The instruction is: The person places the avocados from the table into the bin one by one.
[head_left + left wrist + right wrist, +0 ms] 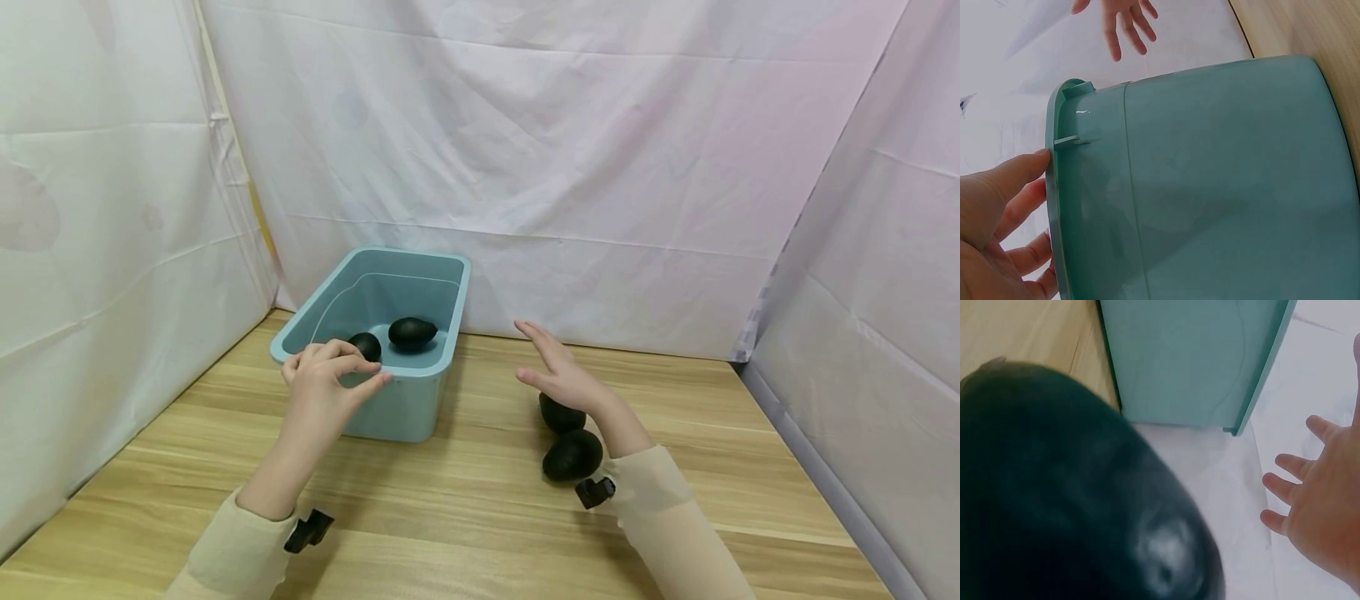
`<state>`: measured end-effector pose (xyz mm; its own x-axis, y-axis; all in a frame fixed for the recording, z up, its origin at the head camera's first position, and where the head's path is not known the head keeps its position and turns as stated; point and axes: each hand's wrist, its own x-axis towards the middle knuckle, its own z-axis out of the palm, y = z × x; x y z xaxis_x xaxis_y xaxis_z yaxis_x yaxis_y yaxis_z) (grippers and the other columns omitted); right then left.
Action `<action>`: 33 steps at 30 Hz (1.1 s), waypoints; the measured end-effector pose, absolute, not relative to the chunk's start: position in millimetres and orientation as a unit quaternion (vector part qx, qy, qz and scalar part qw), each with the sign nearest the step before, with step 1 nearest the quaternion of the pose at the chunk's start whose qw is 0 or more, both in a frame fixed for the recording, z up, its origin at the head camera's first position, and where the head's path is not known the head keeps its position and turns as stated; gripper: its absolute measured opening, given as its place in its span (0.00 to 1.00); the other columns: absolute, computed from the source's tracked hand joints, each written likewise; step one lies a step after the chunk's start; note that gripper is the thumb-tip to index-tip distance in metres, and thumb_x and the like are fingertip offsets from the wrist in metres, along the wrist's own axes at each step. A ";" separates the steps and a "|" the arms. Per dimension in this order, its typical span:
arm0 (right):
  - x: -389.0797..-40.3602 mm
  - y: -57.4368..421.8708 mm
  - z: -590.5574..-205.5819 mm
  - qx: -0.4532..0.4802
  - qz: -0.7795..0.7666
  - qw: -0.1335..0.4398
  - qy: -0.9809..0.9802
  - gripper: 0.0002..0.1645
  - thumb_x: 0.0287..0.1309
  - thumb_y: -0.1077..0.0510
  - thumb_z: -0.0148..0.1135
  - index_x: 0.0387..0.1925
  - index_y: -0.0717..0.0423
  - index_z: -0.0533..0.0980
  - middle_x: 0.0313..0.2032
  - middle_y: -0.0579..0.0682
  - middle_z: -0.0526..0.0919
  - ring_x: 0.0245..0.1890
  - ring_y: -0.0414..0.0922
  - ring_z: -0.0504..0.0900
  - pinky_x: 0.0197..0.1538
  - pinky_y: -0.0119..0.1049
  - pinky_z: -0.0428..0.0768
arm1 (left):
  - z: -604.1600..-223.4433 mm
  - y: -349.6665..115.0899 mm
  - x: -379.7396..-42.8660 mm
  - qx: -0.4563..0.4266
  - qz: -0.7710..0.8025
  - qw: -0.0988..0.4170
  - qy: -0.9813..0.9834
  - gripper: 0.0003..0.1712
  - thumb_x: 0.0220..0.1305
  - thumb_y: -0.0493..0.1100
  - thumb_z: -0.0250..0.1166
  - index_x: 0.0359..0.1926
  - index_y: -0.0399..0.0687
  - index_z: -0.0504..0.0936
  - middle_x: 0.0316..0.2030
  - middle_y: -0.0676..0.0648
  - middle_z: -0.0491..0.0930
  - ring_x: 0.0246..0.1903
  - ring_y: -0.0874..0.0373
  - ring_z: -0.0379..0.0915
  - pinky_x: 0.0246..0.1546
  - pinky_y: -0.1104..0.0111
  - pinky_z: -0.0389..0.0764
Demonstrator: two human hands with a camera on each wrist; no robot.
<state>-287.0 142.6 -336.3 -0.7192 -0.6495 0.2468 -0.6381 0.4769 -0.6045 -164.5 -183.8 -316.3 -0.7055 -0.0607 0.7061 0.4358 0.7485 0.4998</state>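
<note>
Pale cloth walls (525, 150) surround a wood-grain table (465, 525). A blue-green bin (397, 408) stands at the left fingers, with one avocado (366, 346) in it just beyond those fingertips and another avocado (412, 333) farther off to their right. Behind the right fingers, under the palm and wrist, a far avocado (562, 417) and a near avocado (573, 456) lie side by side on the table. These two look round enough to roll if the right wrist or sleeve (645, 483) brushes them; a hard pull by the left fingers could slide or tilt the bin. The left hand (326, 379) reaches forward, thumb and curled fingers apparently pinching the near rim. The right hand (558, 375) hovers palm inward, fingers spread, holding nothing.
</note>
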 end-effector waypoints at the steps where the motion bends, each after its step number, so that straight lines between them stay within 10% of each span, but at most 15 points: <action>1: -287.2 144.5 -337.2 -0.376 -0.349 0.008 0.858 0.45 0.66 0.40 0.53 0.76 0.44 0.44 0.74 0.53 0.43 0.72 0.54 0.40 0.64 0.64 0.44 | -316.3 -183.7 -164.5 -0.109 -0.338 0.368 -0.859 0.10 0.41 0.40 0.80 0.26 0.44 0.88 0.32 0.50 0.78 0.39 0.50 0.65 0.50 0.43 0.48; 33: -266.4 185.4 -336.9 -0.343 -0.418 0.058 0.839 0.51 0.65 0.46 0.59 0.75 0.57 0.41 0.72 0.64 0.40 0.70 0.65 0.40 0.62 0.68 0.47 | -316.1 -183.2 -164.1 -0.110 -0.338 0.370 -0.858 0.09 0.41 0.39 0.80 0.26 0.44 0.88 0.32 0.50 0.77 0.39 0.50 0.65 0.50 0.42 0.48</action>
<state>-266.4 185.4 -336.9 -0.7579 -0.6244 0.1889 -0.5273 0.4160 -0.7408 -164.1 -183.2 -316.1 -0.7014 -0.0612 0.7102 0.4389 0.7479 0.4980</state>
